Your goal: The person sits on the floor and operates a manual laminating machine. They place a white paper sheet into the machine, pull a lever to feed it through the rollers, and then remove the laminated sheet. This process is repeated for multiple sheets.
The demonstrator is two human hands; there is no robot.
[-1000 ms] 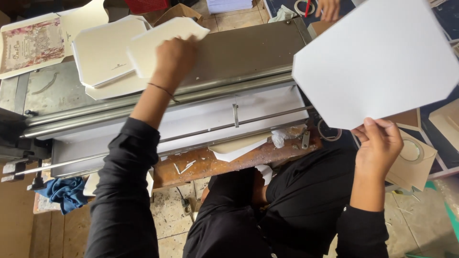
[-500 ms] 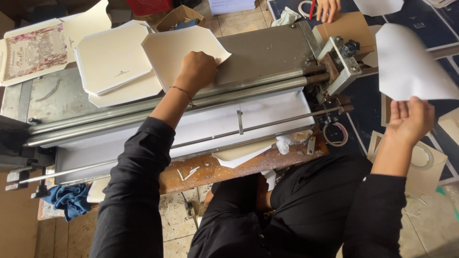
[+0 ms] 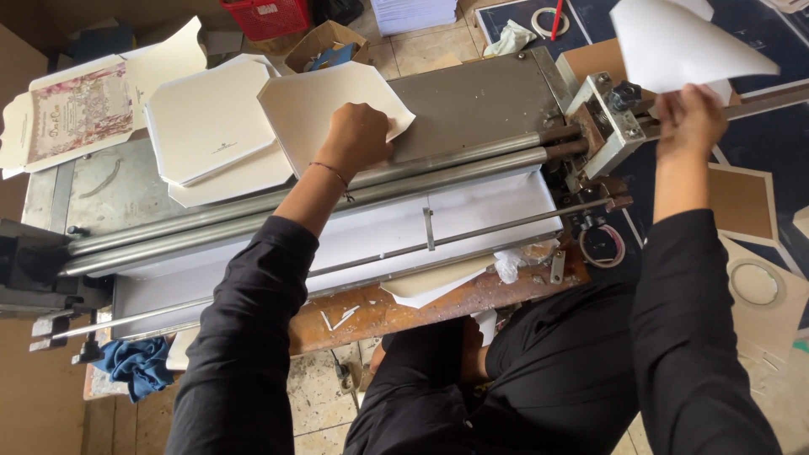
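Basically, left hand [image 3: 358,135] pressed flat on a white card [image 3: 324,109] at 11 o'clock on the roller machine [image 3: 472,101], fingers hidden beneath the knuckles. Right hand [image 3: 689,118] at 2 o'clock pinched a curled white sheet [image 3: 674,46], top edge cut off by the frame.

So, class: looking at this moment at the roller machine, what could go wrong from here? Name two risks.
The left hand presses a cream card sheet right beside the steel rollers; fingers or the black sleeve might be drawn in. The right hand pinches a curling white sheet by one edge only, so it could crease or slip.
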